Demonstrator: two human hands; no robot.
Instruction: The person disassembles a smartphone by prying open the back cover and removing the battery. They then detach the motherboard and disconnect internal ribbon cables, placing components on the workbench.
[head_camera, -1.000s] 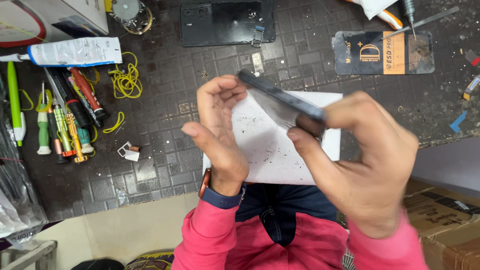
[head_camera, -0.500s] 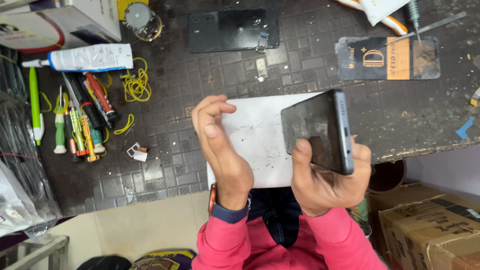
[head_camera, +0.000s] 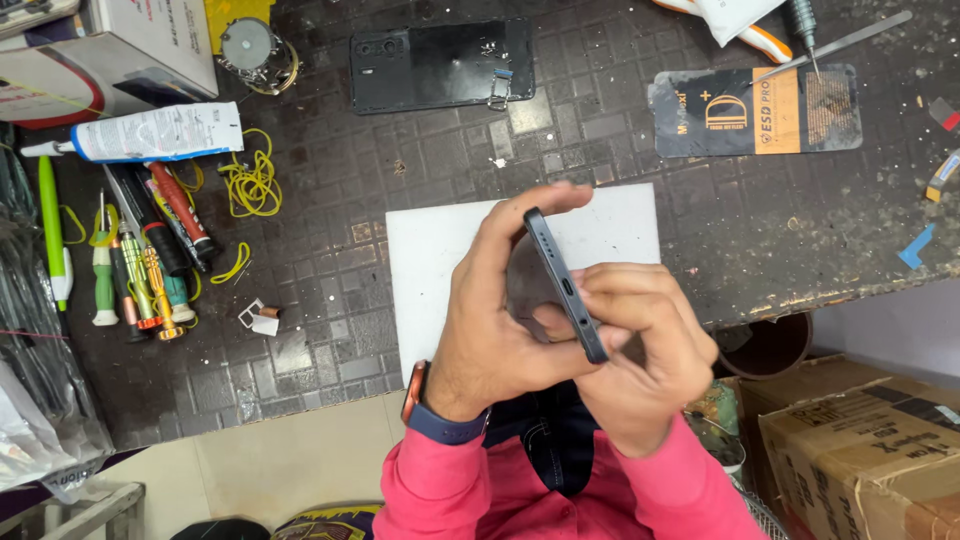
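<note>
1. We see both hands, left (head_camera: 490, 330) and right (head_camera: 640, 350), gripping a dark phone (head_camera: 565, 283) edge-up above a white sheet (head_camera: 430, 260).
2. The sheet lies on a dark gridded mat (head_camera: 330, 180).
3. Screwdrivers (head_camera: 140, 280) sit left; a cardboard box (head_camera: 860, 450) stands lower right.

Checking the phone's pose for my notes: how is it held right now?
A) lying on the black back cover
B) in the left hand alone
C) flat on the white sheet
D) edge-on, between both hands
D: the phone shows its thin edge with the port, gripped by left hand and right hand above the white sheet.
</note>
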